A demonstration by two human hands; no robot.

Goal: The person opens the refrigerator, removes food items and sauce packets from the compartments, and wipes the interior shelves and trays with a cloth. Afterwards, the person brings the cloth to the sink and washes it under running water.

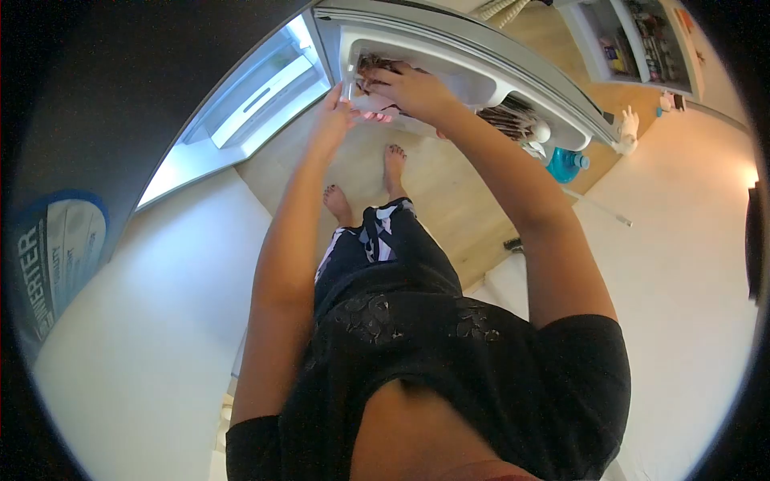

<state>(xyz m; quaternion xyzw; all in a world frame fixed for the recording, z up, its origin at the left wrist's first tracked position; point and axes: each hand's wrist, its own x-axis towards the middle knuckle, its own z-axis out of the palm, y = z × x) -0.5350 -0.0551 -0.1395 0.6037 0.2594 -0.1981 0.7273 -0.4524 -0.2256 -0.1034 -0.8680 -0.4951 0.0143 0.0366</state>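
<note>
My right hand (413,92) reaches into the upper door shelf (465,80) of an open fridge. Its fingers bend over a dark brown bundle (375,62) whose kind I cannot make out. Beside it, at the shelf's left end, my left hand (333,124) has its thumb pointing up and its fingers curled at the shelf's clear edge. What those fingers grip is too small to tell. A pink and white striped item (375,117) shows just below, between the two hands.
The fridge door (553,72) stands open, with a lit compartment and white drawer (261,100) at left. Further along the door are thin dark sticks (509,116), a white round item (540,131) and a blue bottle (566,164). Bare feet stand on the wooden floor (449,200).
</note>
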